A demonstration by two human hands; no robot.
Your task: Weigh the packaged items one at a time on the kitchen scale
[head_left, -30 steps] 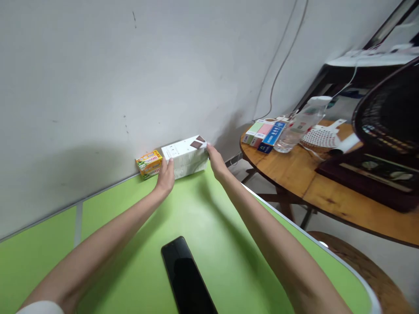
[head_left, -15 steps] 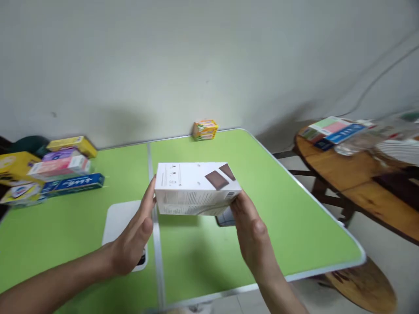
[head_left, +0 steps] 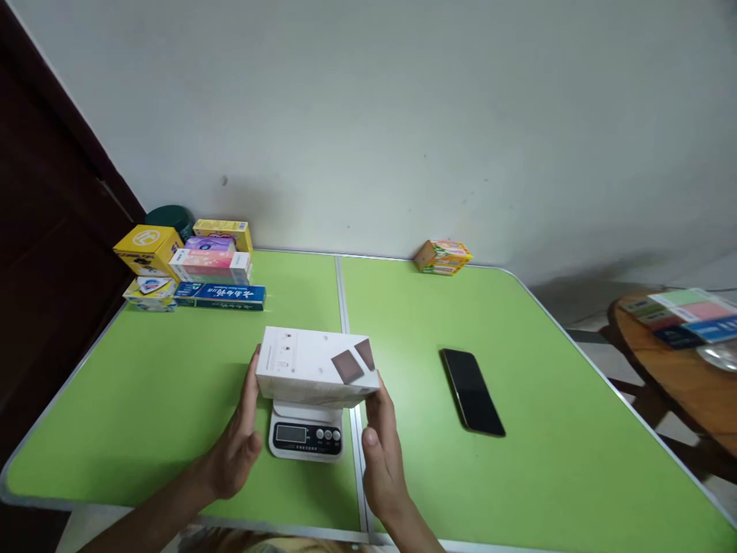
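My bare left forearm (head_left: pixel 155 503) slants in from the lower left; my right forearm (head_left: pixel 411 528) rises more steeply from the bottom edge. My left grip (head_left: pixel 235 449) and right grip (head_left: pixel 382 461) face each other, palms inward, clasping from opposite sides. The left fingers (head_left: pixel 249 395) stretch forward, close together; the right ones end slightly nearer me. Each thumb stands apart from its fingers, tip raised.

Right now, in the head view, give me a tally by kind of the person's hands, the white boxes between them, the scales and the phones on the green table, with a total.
Hands: 2 (left hand, right hand)
White box: 1
Scale: 1
Phone: 1
Total: 5
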